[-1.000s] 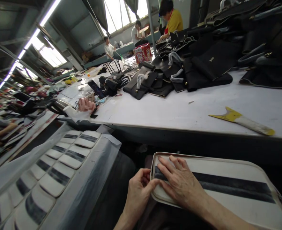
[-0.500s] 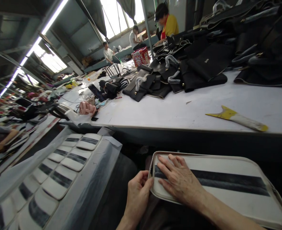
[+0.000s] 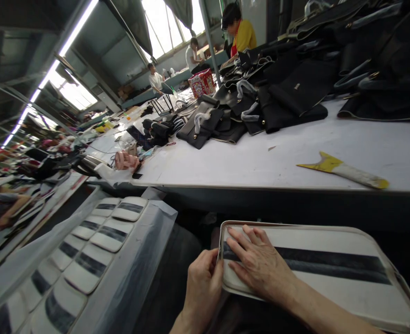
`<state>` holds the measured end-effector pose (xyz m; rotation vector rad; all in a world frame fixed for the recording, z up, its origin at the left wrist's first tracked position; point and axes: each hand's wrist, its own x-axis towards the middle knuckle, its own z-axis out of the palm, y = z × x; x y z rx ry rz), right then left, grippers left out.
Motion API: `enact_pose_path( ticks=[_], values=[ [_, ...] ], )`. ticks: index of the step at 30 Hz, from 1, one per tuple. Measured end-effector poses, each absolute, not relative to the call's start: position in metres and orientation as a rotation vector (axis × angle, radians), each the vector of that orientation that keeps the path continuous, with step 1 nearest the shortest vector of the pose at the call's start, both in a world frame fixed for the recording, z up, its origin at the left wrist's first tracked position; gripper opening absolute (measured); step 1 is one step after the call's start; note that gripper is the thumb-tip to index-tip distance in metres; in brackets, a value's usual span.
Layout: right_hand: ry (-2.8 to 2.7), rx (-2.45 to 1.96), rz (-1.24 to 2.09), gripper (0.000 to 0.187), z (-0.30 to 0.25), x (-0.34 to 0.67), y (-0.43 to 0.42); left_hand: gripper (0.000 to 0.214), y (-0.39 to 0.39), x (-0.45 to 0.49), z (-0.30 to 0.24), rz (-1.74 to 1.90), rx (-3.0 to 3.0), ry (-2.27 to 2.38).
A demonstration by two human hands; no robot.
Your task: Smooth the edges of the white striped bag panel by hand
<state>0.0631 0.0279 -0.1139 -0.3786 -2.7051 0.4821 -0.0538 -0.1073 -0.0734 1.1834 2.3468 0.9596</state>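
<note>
A flat white case point(image 3: 333, 283) with a wide black stripe lies across my lap, below the table's front edge. My right hand point(image 3: 257, 264) rests flat on its left end, fingers stretched out over the stripe. My left hand point(image 3: 203, 285) is closed at the case's left edge, fingers pinching the rim by the zip; what it pinches is too small to make out.
To my left, several matching white striped cases point(image 3: 100, 236) lie in rows on plastic sheeting. The white worktable point(image 3: 260, 162) ahead carries a yellow scraper point(image 3: 342, 169), piles of black bags point(image 3: 281, 93), a pink fan point(image 3: 124, 160). People sit at the far end.
My left hand has slid a little up along the case's left edge. The view has drifted slightly; my right hand stays flat on the case.
</note>
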Motion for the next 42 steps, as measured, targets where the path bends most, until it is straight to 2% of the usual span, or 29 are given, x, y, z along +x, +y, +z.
enact_pose_path(
  ticks=[7, 15, 20, 24, 27, 31, 35, 42],
  values=[
    [-2.674, -0.373, 0.468, 0.040, -0.115, 0.063, 0.026, 0.031, -0.107, -0.054, -0.082, 0.601, 1.603, 2.379],
    [-2.660, -0.366, 0.471, 0.043, -0.117, 0.064, 0.027, 0.044, -0.104, -0.050, -0.075, 0.417, 1.675, 2.249],
    [-2.645, -0.378, 0.456, 0.040, -0.117, 0.064, 0.028, 0.035, -0.101, -0.053, -0.071, 0.553, 1.559, 2.203],
    [-2.633, -0.372, 0.447, 0.042, -0.118, 0.064, 0.028, 0.025, -0.099, -0.061, -0.082, 0.908, 1.402, 2.218],
    [-2.636, -0.370, 0.448, 0.047, -0.120, 0.064, 0.027, 0.016, -0.094, -0.070, -0.092, 1.170, 0.961, 2.125],
    [-2.618, -0.370, 0.427, 0.049, -0.121, 0.061, 0.027, 0.026, -0.088, -0.082, -0.098, 1.210, 0.650, 1.945],
    [-2.619, -0.373, 0.406, 0.046, -0.119, 0.058, 0.028, 0.039, -0.086, -0.092, -0.101, 1.173, 0.575, 1.815],
    [-2.683, -0.392, 0.404, 0.043, -0.114, 0.059, 0.029, 0.051, -0.073, -0.107, -0.096, 0.996, 0.599, 1.693]
  ],
)
